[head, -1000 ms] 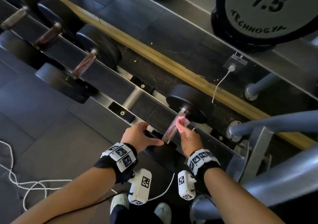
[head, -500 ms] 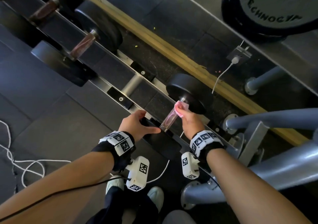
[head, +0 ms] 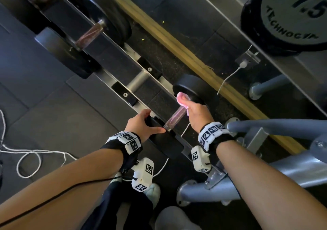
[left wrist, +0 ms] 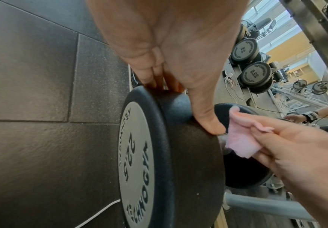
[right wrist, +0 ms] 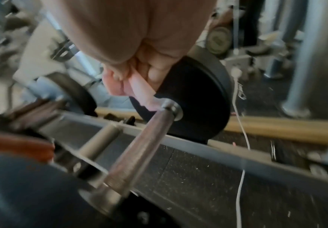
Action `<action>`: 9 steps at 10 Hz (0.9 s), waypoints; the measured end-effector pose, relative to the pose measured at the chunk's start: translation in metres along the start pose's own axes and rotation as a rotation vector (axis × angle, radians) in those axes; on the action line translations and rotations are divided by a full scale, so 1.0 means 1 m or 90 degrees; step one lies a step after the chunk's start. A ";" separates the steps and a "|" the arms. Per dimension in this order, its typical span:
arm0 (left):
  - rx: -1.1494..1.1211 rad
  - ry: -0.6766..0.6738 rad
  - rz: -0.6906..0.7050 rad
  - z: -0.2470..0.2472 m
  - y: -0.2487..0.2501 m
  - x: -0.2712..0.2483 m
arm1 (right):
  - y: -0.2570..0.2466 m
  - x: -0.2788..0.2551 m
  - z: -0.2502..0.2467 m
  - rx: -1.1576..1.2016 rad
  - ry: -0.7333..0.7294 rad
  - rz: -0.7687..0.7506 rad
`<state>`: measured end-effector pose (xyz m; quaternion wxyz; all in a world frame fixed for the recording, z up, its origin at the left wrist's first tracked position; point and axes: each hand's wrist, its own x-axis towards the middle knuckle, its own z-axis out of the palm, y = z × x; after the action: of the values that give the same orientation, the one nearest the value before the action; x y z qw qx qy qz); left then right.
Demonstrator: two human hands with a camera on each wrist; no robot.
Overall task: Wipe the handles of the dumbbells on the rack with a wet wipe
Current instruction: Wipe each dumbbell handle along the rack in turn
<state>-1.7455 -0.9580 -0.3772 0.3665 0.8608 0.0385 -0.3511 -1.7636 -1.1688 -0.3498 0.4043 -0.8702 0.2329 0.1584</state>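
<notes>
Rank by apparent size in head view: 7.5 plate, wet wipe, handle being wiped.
1. 7.5 plate, by far the largest, though cut off by the frame edge.
2. Handle.
3. Wet wipe, mostly hidden under the right hand.

From my head view, the rack (head: 113, 60) runs diagonally from upper left to lower right, and the nearest dumbbell (head: 192, 92) lies across it. My left hand (head: 141, 126) rests on that dumbbell's near weight, my right hand (head: 196, 113) sits at the far end of its handle (head: 175, 117) with the wipe (head: 182, 99) (seemingly touching the handle's collar). Another dumbbell (head: 106, 28) lies further left on the rack. A plate (head: 293, 15) sits far right, behind everything.
</notes>
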 end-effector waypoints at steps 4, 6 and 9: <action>-0.009 0.022 0.008 0.004 -0.005 0.001 | 0.040 0.019 0.038 -0.556 -0.148 -0.366; -0.008 0.022 -0.001 0.003 -0.002 -0.001 | 0.023 0.000 0.024 -0.448 -0.314 -0.304; -0.009 0.020 0.007 0.003 -0.002 -0.002 | 0.039 0.000 0.017 -0.436 -0.238 -0.203</action>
<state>-1.7495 -0.9581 -0.3793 0.3739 0.8637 0.0417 -0.3354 -1.7856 -1.1780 -0.3851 0.1461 -0.9358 -0.0483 0.3172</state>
